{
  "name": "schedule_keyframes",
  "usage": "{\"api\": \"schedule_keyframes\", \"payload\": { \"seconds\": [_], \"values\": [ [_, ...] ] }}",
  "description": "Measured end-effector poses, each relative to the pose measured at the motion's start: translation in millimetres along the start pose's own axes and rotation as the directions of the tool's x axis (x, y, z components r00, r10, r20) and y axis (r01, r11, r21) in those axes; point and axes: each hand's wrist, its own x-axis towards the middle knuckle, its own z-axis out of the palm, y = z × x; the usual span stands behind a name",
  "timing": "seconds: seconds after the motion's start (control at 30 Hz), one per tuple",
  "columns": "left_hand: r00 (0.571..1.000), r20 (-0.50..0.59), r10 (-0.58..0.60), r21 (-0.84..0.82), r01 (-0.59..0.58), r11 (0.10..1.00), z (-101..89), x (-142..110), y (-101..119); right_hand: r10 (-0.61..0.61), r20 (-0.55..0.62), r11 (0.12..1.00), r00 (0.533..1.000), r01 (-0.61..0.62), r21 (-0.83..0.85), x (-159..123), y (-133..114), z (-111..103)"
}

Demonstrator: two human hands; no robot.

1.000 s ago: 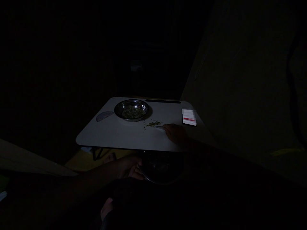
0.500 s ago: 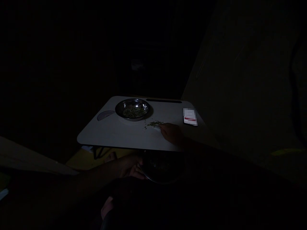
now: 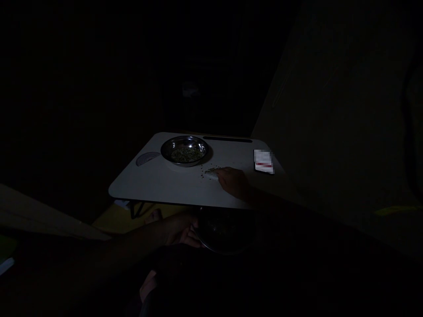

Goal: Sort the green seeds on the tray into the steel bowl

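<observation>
My right hand (image 3: 234, 181) is closed on a small pale flat piece (image 3: 211, 175), whose exact kind the dark hides. It rests on the white table, against a scatter of small green bits (image 3: 211, 169). Beyond them stands a shiny steel bowl (image 3: 167, 152) with more green bits (image 3: 187, 154) inside. Below the table's near edge, my left hand (image 3: 185, 233) grips the rim of a dark metal bowl (image 3: 228, 240). What that lower bowl holds is too dim to make out.
A folding white table (image 3: 158, 182) carries a half-round protractor (image 3: 147, 158) at left and a phone with a lit screen (image 3: 263, 161) at right. A dark slot (image 3: 227, 139) runs along its far edge. A wall rises at right.
My right hand has shifted slightly left, and the pale piece has tipped flatter over part of the green bits. The left hand stays on the lower bowl.
</observation>
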Motion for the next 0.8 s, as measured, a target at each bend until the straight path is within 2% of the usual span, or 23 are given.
{"api": "schedule_keyframes", "payload": {
  "seconds": [0.13, 0.33, 0.5, 0.8],
  "values": [
    [1.0, -0.02, -0.009, -0.01, 0.009, 1.0, 0.9, -0.2, 0.0, 0.09, -0.026, 0.995, 0.996, -0.091, -0.041, -3.0, 17.7, -1.7],
    [1.0, -0.028, 0.009, -0.013, -0.009, 1.0, 0.1, 1.6, -0.6, 0.181, 0.05, 0.983, 0.982, -0.178, -0.05, -12.0, 36.6, 0.4],
    [0.998, -0.047, -0.043, -0.008, 0.043, 0.999, 0.2, 1.8, 0.4, 0.186, 0.095, 0.982, 0.978, -0.186, -0.014, -17.9, 39.8, -0.2],
    [0.998, -0.063, -0.018, -0.024, 0.016, 1.0, 1.3, 0.1, 1.2, 0.187, 0.088, 0.982, 0.978, -0.187, -0.012, -19.3, 39.8, 5.1]
  ]
}}
